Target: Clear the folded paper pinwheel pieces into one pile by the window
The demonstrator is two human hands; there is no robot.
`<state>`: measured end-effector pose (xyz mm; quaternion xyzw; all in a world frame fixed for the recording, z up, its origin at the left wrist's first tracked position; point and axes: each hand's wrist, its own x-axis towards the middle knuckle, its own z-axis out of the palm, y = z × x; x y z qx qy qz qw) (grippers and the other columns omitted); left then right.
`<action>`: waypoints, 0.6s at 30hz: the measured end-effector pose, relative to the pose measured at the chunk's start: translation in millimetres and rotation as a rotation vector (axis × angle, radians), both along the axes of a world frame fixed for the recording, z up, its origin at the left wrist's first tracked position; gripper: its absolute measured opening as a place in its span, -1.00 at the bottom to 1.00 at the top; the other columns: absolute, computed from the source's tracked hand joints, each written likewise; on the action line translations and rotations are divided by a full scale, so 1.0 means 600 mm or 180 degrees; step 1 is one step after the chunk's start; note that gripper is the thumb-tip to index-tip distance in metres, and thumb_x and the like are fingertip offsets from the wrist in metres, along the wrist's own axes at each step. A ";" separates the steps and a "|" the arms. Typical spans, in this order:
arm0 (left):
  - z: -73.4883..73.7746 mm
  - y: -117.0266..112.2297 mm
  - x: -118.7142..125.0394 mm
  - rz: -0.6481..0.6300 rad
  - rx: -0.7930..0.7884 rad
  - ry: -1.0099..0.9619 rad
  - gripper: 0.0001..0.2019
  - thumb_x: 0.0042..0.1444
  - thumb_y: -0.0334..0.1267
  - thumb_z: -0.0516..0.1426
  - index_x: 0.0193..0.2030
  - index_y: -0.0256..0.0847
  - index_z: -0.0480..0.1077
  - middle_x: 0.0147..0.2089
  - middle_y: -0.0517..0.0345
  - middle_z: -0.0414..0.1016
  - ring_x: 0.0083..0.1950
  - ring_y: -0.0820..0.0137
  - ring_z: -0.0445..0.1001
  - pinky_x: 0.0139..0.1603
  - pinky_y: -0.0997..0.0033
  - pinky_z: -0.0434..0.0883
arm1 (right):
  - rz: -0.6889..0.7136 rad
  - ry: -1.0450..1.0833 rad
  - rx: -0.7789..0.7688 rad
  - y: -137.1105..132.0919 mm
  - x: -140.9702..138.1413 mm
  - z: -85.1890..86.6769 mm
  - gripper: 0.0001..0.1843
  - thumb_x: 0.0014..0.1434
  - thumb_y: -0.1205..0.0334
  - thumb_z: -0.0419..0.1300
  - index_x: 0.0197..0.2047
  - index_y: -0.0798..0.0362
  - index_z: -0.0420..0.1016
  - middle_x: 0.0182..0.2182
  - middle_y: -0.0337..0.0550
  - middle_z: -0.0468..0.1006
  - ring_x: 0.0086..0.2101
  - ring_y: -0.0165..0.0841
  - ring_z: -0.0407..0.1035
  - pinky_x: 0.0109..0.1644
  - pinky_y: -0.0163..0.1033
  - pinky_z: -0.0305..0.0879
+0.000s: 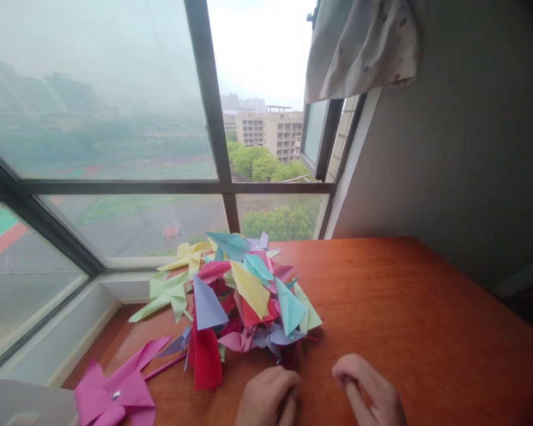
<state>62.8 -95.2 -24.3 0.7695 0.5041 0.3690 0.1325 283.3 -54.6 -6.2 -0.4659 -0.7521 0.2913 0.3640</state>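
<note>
My left hand (pixel 269 397) is at the bottom edge of the view, in front of a heap of folded paper pinwheels (pixel 251 296). Its fingers are curled in, and whatever they may hold is hidden. To the right, over the brown tabletop (pixel 382 307), my right hand (pixel 371 390) has its index finger bent against the thumb, with nothing visible between them. The two hands are apart. Among the pinwheels are a large pink pinwheel (pixel 115 395) with a pink stick at the lower left, a light green pinwheel (pixel 166 294) and a yellow pinwheel (pixel 189 255).
Behind the table stand windows with a dark frame (pixel 173 187); one pane (pixel 315 133) at the right is swung open. A dotted curtain (pixel 362 53) hangs above it. A grey wall (pixel 448 148) bounds the right side, and a white sill (pixel 77 331) the left.
</note>
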 end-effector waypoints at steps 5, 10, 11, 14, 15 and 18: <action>-0.021 0.004 -0.001 -0.0350 -0.0013 -0.0148 -0.64 -0.16 -0.58 -0.02 -0.24 -0.14 0.36 -0.43 0.18 0.49 -0.44 0.43 0.46 -0.43 0.57 0.33 | -0.0312 0.0966 -0.0100 0.103 -0.041 -0.010 -0.72 0.28 0.14 0.03 -0.36 0.04 0.48 -0.49 -0.18 0.45 -0.43 -0.32 0.37 -0.33 -0.29 0.31; -0.004 0.019 0.002 -0.0485 -0.0464 0.0015 -0.66 -0.18 -0.57 0.04 -0.27 -0.14 0.40 -0.41 0.21 0.53 -0.43 0.42 0.49 -0.42 0.58 0.31 | -0.0638 0.1444 -0.0288 0.185 -0.081 -0.029 -0.75 0.21 0.14 0.04 -0.27 0.08 0.49 -0.45 -0.18 0.50 -0.44 -0.33 0.38 -0.34 -0.29 0.31; 0.001 0.024 0.004 -0.0531 -0.0505 0.0146 -0.66 -0.19 -0.56 0.06 -0.27 -0.13 0.40 -0.41 0.22 0.54 -0.42 0.42 0.50 -0.42 0.57 0.30 | -0.0670 0.1430 -0.0270 0.199 -0.089 -0.031 -0.74 0.20 0.15 0.04 -0.27 0.09 0.50 -0.43 -0.16 0.52 -0.43 -0.33 0.39 -0.33 -0.28 0.31; 0.005 0.036 0.019 -0.0584 -0.0399 0.0569 -0.69 -0.19 -0.54 0.13 -0.28 -0.11 0.42 -0.40 0.23 0.54 -0.43 0.40 0.49 -0.48 0.53 0.22 | -0.0703 0.1277 -0.0064 0.234 -0.110 -0.036 -0.72 0.17 0.19 0.01 -0.29 0.10 0.52 -0.37 -0.10 0.55 -0.38 -0.31 0.40 -0.27 -0.25 0.32; 0.002 0.040 0.027 -0.0562 -0.0297 0.0732 -0.72 -0.16 -0.52 0.17 -0.29 -0.11 0.42 -0.41 0.23 0.53 -0.43 0.39 0.49 -0.50 0.51 0.19 | -0.0697 0.1230 0.0027 0.242 -0.114 -0.038 -0.72 0.16 0.21 0.00 -0.30 0.10 0.52 -0.36 -0.09 0.55 -0.37 -0.31 0.41 -0.25 -0.24 0.32; -0.017 0.049 0.057 -0.0557 0.0054 0.1274 -0.83 -0.05 -0.37 0.31 -0.36 -0.13 0.41 -0.48 0.23 0.50 -0.48 0.37 0.44 -0.57 0.44 0.08 | -0.0615 0.1192 0.0045 0.254 -0.115 -0.050 -0.71 0.13 0.22 0.00 -0.32 0.11 0.54 -0.39 -0.10 0.55 -0.36 -0.30 0.41 -0.23 -0.23 0.31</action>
